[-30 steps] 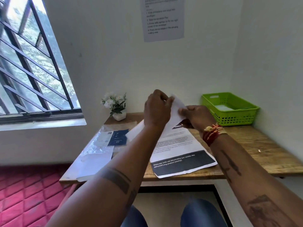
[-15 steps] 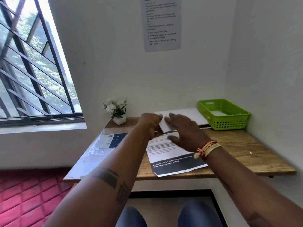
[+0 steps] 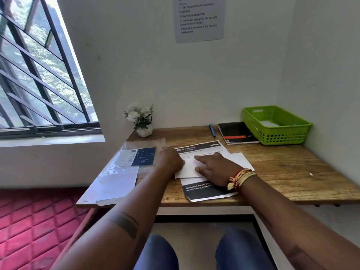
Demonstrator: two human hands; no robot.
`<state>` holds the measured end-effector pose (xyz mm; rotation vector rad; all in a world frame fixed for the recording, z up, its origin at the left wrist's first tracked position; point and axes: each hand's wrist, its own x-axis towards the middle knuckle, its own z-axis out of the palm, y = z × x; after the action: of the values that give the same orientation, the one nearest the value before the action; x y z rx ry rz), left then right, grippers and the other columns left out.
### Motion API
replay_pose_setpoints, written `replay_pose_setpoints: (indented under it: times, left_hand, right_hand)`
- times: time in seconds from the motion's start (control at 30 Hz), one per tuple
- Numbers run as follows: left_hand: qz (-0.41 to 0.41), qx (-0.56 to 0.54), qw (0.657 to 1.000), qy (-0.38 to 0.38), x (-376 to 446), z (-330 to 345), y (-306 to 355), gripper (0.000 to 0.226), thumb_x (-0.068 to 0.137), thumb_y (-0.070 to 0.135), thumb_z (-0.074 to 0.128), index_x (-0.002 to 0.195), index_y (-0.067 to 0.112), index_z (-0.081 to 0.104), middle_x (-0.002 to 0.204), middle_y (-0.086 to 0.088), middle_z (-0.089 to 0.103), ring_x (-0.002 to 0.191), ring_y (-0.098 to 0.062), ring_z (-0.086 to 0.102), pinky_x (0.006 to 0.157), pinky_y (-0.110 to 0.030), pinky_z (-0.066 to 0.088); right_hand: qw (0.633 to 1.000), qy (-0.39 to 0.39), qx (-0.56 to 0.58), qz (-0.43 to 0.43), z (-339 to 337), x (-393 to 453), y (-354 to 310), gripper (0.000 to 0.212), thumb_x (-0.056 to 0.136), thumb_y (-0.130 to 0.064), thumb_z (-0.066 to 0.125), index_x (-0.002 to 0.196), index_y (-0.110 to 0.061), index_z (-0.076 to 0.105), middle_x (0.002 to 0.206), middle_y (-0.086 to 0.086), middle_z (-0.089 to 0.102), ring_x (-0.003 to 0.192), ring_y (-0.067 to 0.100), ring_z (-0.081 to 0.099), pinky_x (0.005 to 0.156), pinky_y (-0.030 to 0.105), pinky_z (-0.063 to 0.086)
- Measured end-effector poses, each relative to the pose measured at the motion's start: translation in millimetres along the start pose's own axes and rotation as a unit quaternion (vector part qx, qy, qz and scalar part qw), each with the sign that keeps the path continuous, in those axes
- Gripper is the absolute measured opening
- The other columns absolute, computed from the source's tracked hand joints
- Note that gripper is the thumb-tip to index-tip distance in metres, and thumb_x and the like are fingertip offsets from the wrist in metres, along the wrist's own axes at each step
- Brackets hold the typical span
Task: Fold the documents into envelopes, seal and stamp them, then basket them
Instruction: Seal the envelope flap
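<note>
A white envelope (image 3: 238, 160) lies flat on a printed document (image 3: 200, 148) in the middle of the wooden desk (image 3: 282, 172). My left hand (image 3: 169, 160) sits at the envelope's left end with its fingers curled down onto that edge; the fingertips are hidden. With straight fingers pointing left, my right hand (image 3: 214, 168) presses flat on the envelope's middle. At the desk's back right stands a green basket (image 3: 282, 137), something white lying in it.
A clear plastic pack with a blue card (image 3: 140, 157) and a white paper stack (image 3: 116, 182) lie at the desk's left. A flower pot (image 3: 143, 121), blue pen (image 3: 212, 130) and black notebook (image 3: 236, 133) line the back wall. An instruction sheet (image 3: 198, 18) hangs above.
Both hands brought the envelope down from the air onto the document. My right hand went from pinching it to lying flat on it.
</note>
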<state>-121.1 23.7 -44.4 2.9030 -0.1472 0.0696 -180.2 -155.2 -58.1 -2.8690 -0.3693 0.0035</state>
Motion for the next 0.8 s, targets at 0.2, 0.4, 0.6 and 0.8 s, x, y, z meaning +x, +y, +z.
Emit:
replay_pose_setpoints:
  times: [0.2,0.4,0.6,0.8]
  left_hand:
    - [0.184,-0.094,0.977,0.060,-20,37,25,0.040,0.104,0.028,0.048,0.140,0.012,0.053,0.144,-0.013,0.055,0.131,-0.031,0.053,0.108,-0.044,0.045]
    - [0.158,0.026,0.984,-0.072,-16,51,25,0.064,0.109,0.041,0.024,0.166,0.017,0.010,0.173,-0.010,0.002,0.160,-0.026,0.004,0.129,-0.045,0.007]
    - [0.138,0.042,0.983,-0.111,-14,51,28,0.068,0.107,0.049,0.016,0.165,0.020,-0.003,0.173,-0.007,-0.011,0.160,-0.024,-0.008,0.129,-0.046,-0.001]
    - [0.134,0.043,0.983,-0.118,-15,50,28,0.067,0.107,0.049,0.015,0.165,0.023,-0.004,0.173,-0.005,-0.012,0.159,-0.024,-0.010,0.129,-0.046,-0.003]
  right_hand:
    - [0.996,0.081,0.009,0.023,19,15,2,0.039,0.102,-0.029,0.041,0.140,-0.023,0.050,0.130,0.005,0.063,0.124,0.032,0.050,0.102,0.042,0.042]
    - [0.994,-0.031,-0.052,0.090,20,11,25,0.064,0.105,-0.055,0.019,0.162,-0.027,0.011,0.170,-0.004,0.004,0.156,0.020,0.005,0.124,0.045,0.005]
    - [0.987,-0.045,-0.060,0.142,15,2,54,0.072,0.103,-0.061,0.015,0.162,-0.023,0.001,0.170,-0.001,-0.006,0.156,0.018,-0.001,0.126,0.041,0.001]
    - [0.981,-0.037,-0.043,0.185,9,-7,68,0.074,0.102,-0.062,0.016,0.162,-0.021,0.001,0.170,0.001,-0.006,0.156,0.020,0.000,0.126,0.042,0.002]
